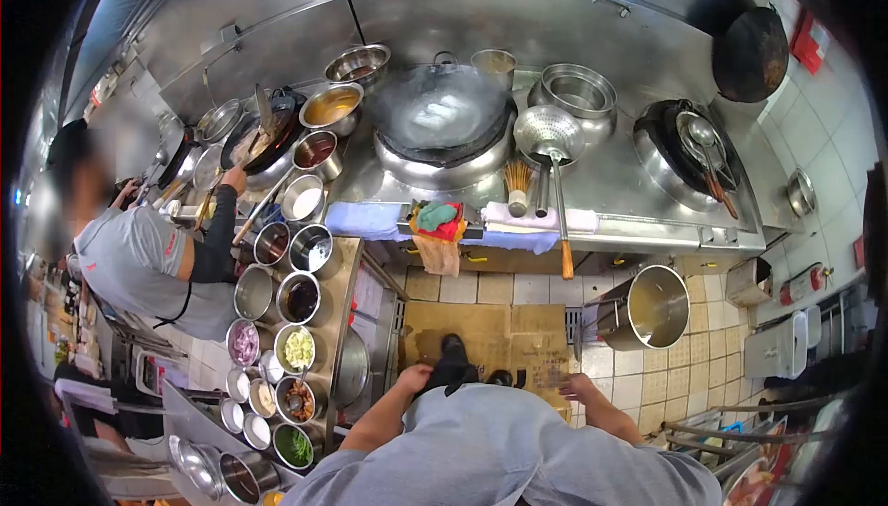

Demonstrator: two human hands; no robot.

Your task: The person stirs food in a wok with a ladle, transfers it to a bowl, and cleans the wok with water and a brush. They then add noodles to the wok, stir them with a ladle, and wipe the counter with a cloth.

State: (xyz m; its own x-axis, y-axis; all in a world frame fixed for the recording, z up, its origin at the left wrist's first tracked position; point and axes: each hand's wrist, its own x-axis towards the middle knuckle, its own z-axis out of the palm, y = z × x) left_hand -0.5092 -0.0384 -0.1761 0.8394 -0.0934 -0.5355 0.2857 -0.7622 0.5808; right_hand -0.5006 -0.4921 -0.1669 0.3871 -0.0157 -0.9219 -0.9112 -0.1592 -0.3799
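Note:
My left hand [413, 378] hangs low beside my body, above the cardboard [525, 330] on the floor; its fingers are too small and turned away to make out. On the other side, my right hand [579, 388] hangs with fingers apart and nothing in them. Both are away from the stove counter. Ahead, a large wok [398, 117] on the middle burner gives off steam, with white, cloudy contents. To its right a perforated strainer [549, 133] and a wooden-handled ladle [562, 219] rest, next to a bamboo brush [517, 182].
At left, a co-worker [153, 261] works a wok [264, 141]. Several metal pots of sauces and chopped ingredients [299, 349] crowd the side counter [344, 275]. A tall stockpot [658, 307] with liquid stands on the floor at right. Folded cloths [365, 219] line the stove edge.

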